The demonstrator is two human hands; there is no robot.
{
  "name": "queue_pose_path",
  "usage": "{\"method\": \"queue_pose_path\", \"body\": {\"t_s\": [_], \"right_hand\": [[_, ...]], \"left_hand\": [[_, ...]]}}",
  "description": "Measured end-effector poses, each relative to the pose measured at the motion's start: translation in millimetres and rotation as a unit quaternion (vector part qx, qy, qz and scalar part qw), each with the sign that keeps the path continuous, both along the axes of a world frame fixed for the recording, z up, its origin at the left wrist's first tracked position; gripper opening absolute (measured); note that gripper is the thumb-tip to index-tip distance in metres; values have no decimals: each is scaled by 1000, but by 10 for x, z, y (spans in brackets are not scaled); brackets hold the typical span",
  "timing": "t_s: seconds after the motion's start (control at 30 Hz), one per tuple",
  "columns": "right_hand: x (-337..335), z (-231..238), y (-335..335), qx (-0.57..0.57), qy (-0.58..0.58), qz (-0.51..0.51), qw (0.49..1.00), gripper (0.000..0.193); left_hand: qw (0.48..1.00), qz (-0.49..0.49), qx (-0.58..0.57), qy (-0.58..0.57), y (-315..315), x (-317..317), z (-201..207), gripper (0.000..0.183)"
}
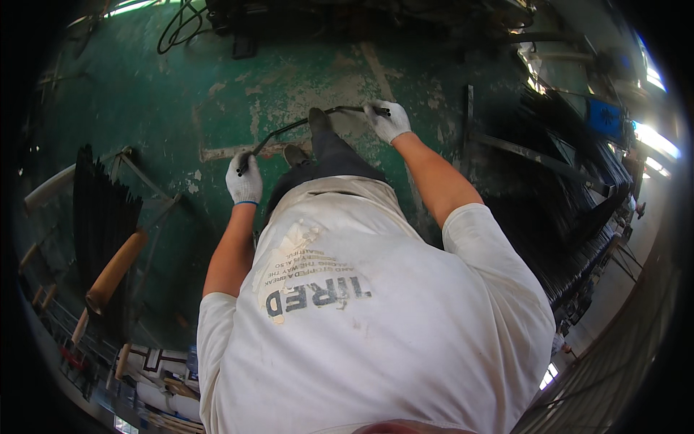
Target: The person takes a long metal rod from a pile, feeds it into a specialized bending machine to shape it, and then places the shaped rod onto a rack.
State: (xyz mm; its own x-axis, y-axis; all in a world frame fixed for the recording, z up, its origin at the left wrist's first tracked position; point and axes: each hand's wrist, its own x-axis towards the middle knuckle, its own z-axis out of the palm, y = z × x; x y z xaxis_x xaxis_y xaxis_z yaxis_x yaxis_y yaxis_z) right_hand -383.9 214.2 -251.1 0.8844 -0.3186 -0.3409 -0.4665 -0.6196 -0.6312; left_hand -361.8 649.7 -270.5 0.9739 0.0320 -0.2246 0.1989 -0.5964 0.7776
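Note:
A thin black bent tube (293, 126) spans the gap between my two gloved hands, in front of my legs. My left hand (244, 182), in a white knit glove with a blue cuff, is closed round its left end, and dark tips poke out of the grip. Further forward, my right hand (389, 121), also in a white glove, grips the other end; a short dark piece sticks out past the fingers. Whether this is one tube or two lying together, I cannot tell. My shoes show beneath the tube's middle.
Worn green floor (238, 79) lies ahead. At left, a metal rack with padded bars (117, 271) carries a bundle of black tubes (105, 217). On the right, a metal frame (538, 155) stands by a large stack of black rods (564, 224). A looped cable (181, 29) lies at the far left.

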Motion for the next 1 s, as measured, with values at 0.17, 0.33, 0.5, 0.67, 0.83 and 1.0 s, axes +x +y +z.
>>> {"method": "queue_pose_path", "body": {"t_s": [0.17, 0.33, 0.5, 0.67, 0.83, 1.0], "right_hand": [[-13, 51, -11, 7, -10, 9, 1000, 26], [-47, -21, 4, 22, -33, -21, 999, 25], [-19, -180, -93, -4, -6, -6, 1000, 31], [11, -75, -49, -32, -12, -2, 999, 30], [36, 15, -29, -23, -9, -10, 1000, 31], [13, -155, -85, -20, -18, -9, 1000, 29]], "left_hand": [[999, 14, -26, 17, -16, 17, 10, 19], [999, 17, -9, 31, -82, 35, 131, 19], [1000, 4, 6, 6, -162, 119, 282, 16], [999, 30, -18, 41, -130, 103, 215, 16], [999, 31, -7, 33, -177, 62, 298, 17], [999, 24, -6, 27, -145, 69, 226, 17]]}}
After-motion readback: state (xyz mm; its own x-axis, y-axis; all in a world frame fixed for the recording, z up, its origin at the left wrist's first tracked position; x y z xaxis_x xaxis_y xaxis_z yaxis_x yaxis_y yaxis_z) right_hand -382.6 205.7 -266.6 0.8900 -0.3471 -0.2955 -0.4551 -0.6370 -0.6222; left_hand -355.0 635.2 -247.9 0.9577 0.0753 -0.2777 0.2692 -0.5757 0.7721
